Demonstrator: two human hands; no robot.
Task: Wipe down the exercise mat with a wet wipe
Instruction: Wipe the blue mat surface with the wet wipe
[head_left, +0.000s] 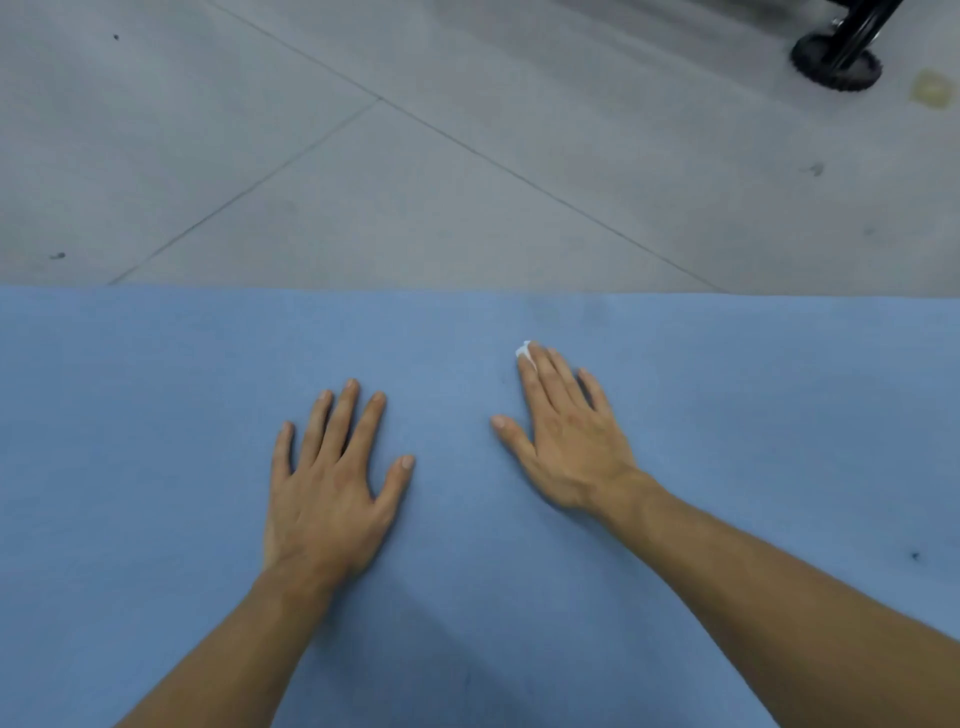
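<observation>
Mat (156, 415) with wipe (523, 349) under flat right hand (566, 441)

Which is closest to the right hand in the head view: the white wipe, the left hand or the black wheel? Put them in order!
1. white wipe: touching, peeking out under the right hand's fingertips.
2. left hand: beside it to the left, flat on the blue mat.
3. black wheel: far away on the grey floor, top right.
</observation>
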